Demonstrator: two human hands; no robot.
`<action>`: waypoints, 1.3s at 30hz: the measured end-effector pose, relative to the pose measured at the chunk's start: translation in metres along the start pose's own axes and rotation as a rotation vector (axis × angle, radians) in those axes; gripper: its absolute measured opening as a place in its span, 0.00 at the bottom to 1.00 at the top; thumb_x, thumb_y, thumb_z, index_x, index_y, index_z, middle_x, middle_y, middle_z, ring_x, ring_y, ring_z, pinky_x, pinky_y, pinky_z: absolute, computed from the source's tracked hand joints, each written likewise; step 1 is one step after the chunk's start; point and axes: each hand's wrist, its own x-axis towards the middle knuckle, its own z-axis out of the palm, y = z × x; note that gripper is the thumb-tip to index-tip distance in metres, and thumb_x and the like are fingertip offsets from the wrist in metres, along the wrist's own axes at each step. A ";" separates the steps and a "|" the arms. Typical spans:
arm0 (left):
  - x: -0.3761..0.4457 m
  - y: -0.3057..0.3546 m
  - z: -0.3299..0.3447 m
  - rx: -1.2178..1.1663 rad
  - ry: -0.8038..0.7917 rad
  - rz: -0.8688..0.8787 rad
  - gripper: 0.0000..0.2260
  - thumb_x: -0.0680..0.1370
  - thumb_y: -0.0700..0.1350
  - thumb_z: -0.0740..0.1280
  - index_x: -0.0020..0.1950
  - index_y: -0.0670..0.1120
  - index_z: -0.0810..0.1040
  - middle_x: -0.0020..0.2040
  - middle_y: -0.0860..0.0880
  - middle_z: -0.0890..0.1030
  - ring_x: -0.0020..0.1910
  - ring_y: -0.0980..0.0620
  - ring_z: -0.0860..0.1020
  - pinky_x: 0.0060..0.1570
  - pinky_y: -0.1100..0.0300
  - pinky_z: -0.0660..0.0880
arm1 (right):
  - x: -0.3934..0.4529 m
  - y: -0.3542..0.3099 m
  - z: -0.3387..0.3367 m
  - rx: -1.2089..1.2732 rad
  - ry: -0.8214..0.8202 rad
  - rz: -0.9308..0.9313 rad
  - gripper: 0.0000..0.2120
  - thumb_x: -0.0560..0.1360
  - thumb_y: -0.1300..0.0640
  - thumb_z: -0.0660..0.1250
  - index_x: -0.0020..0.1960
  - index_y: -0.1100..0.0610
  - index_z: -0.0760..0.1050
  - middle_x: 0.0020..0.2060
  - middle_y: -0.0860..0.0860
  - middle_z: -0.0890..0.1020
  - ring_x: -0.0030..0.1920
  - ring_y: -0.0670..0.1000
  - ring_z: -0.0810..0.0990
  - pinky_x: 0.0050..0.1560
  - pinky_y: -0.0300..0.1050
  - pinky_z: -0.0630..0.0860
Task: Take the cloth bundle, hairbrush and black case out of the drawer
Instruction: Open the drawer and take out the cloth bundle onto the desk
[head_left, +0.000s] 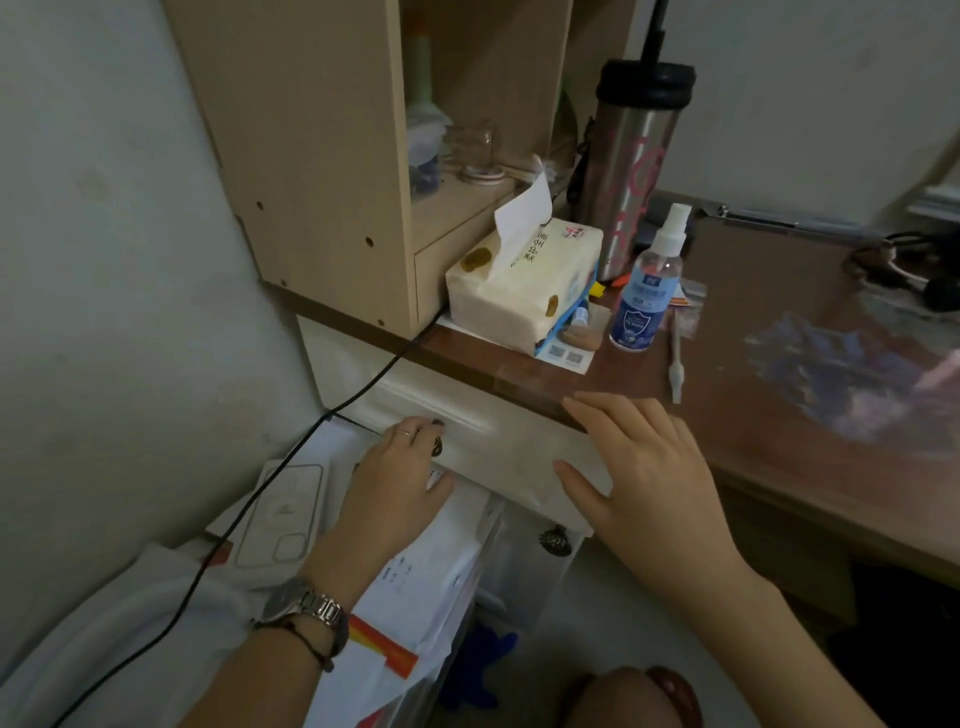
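Nearest: left hand (397, 475) fingers curled around the small dark knob (437, 446) on the white drawer (498, 441), just under the desk edge (524, 387). Right hand (641, 467) spread flat, empty, against the drawer front. Drawer shut; cloth bundle, hairbrush, black case not visible, presumably inside. Likely handling: bundle soft, scoop whole; brush by handle; case rigid, pinch edges. Far: tissue pack (524, 291), spray bottle (647, 291).

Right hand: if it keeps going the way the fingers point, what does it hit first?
Likely the brown desk edge. The right hand is open, fingers pointing up-left over the white drawer front; their tips already overlap that edge. Depth is unclear, so it could pass beneath.
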 end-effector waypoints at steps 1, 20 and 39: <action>-0.003 -0.001 -0.001 -0.007 0.001 0.001 0.22 0.75 0.49 0.66 0.68 0.45 0.69 0.67 0.48 0.71 0.62 0.50 0.71 0.58 0.55 0.72 | 0.000 0.001 0.001 0.003 0.002 -0.005 0.24 0.72 0.48 0.67 0.66 0.54 0.71 0.60 0.50 0.77 0.58 0.50 0.74 0.56 0.45 0.70; -0.036 0.065 -0.051 -0.052 0.217 0.145 0.17 0.76 0.53 0.62 0.60 0.47 0.76 0.61 0.48 0.77 0.61 0.51 0.73 0.59 0.59 0.67 | -0.005 0.005 -0.004 0.166 -0.044 -0.018 0.28 0.74 0.38 0.53 0.69 0.50 0.67 0.69 0.46 0.70 0.67 0.46 0.65 0.64 0.42 0.60; -0.092 0.060 -0.057 -0.165 0.176 0.079 0.16 0.74 0.54 0.58 0.46 0.46 0.81 0.45 0.49 0.83 0.49 0.55 0.74 0.63 0.56 0.63 | -0.008 0.016 0.013 0.163 0.061 -0.062 0.27 0.72 0.48 0.66 0.69 0.52 0.66 0.67 0.49 0.72 0.66 0.49 0.67 0.63 0.45 0.61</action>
